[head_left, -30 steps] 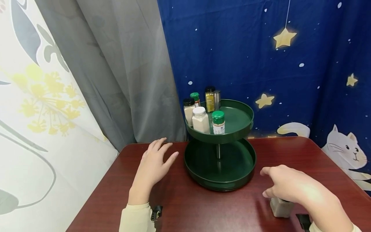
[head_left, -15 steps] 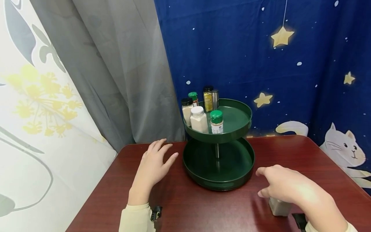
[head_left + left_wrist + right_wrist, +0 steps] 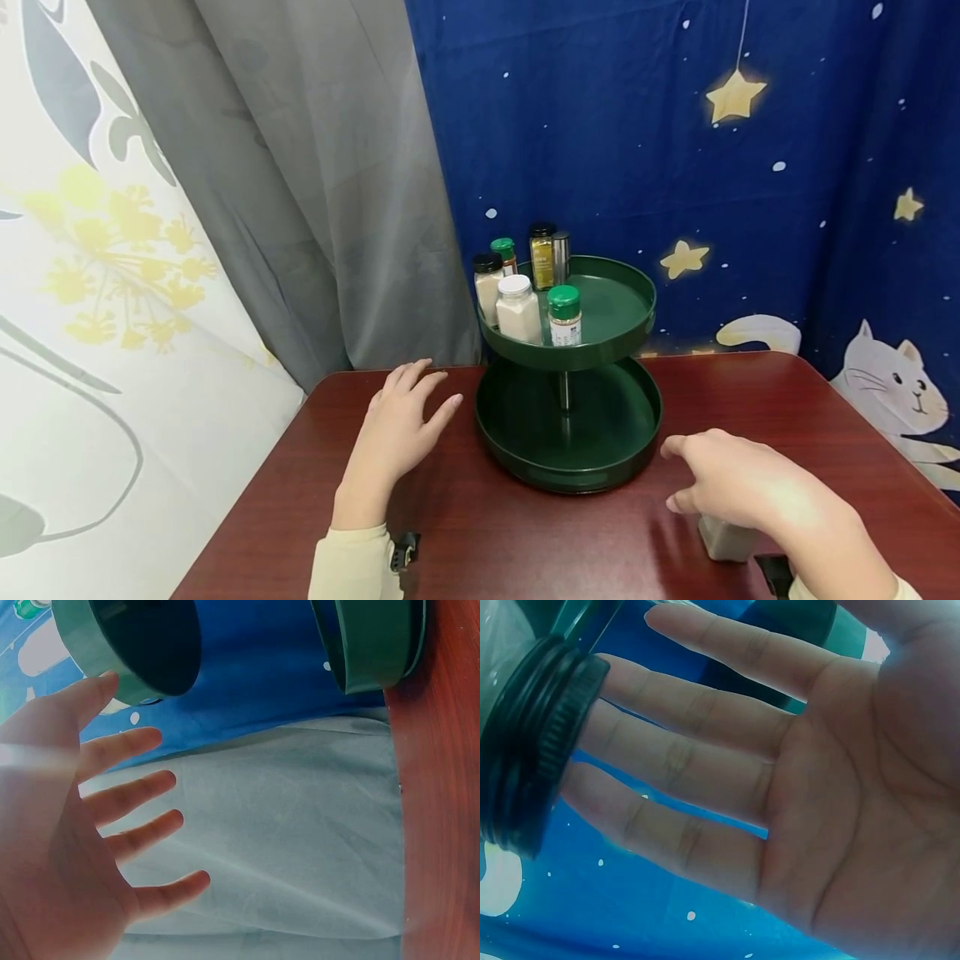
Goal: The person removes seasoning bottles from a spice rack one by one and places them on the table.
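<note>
My left hand (image 3: pixel 392 429) hovers over the table, left of a green two-tier turntable rack (image 3: pixel 566 479), with fingers spread and holding nothing. In the left wrist view the left palm and spread fingers show beside the green trays. On the right, my right hand (image 3: pixel 738 475) is held above a squarish jar (image 3: pixel 726 540) standing on the table, its top hidden by the hand in the head view. In the right wrist view the fingers stretch out toward the jar's black lid (image 3: pixel 536 742); whether the fingertips touch it I cannot tell.
On the upper tier stand a white-lidded jar (image 3: pixel 519 312), green-capped bottles (image 3: pixel 565 318), a black-lidded jar (image 3: pixel 487 292), a yellow-labelled jar (image 3: pixel 542 258) and a silver cylinder (image 3: pixel 561 258). Grey and blue curtains (image 3: pixel 525 125) hang behind the table (image 3: pixel 525 550).
The right hand has shifted slightly left above the jar, mostly in the first half second. My left hand stays in place, and the jars on the rack have not moved.
</note>
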Available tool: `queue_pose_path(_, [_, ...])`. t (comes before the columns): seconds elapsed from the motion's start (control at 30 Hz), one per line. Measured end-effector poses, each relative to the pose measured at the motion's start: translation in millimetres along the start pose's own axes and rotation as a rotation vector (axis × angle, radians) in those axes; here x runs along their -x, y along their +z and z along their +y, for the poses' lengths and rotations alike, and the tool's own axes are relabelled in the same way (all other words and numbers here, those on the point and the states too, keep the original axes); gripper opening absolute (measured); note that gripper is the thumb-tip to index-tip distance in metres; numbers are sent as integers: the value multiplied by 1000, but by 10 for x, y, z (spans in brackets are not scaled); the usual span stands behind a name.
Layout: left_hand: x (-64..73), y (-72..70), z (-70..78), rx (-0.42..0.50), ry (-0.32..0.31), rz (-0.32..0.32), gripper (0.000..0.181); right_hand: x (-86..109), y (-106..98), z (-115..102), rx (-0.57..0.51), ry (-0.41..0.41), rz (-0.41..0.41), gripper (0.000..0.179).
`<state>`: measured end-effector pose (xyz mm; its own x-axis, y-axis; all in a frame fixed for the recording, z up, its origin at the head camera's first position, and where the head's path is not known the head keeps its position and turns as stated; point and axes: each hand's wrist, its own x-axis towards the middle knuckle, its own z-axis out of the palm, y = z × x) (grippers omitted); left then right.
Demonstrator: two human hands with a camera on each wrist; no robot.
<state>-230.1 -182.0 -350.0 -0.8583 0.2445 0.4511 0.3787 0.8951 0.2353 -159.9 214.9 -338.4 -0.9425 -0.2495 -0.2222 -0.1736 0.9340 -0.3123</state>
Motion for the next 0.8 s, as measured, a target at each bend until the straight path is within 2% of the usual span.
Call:
queue_pose_path(0.6, [-4,-12,-5,-3,-5,-13,50,5,-26,-21,-15,5,-17,59])
queue_pose_path(0.8, [30,-11,24,3,-4,-28,53,25,-21,-35,-8,-27,26,58])
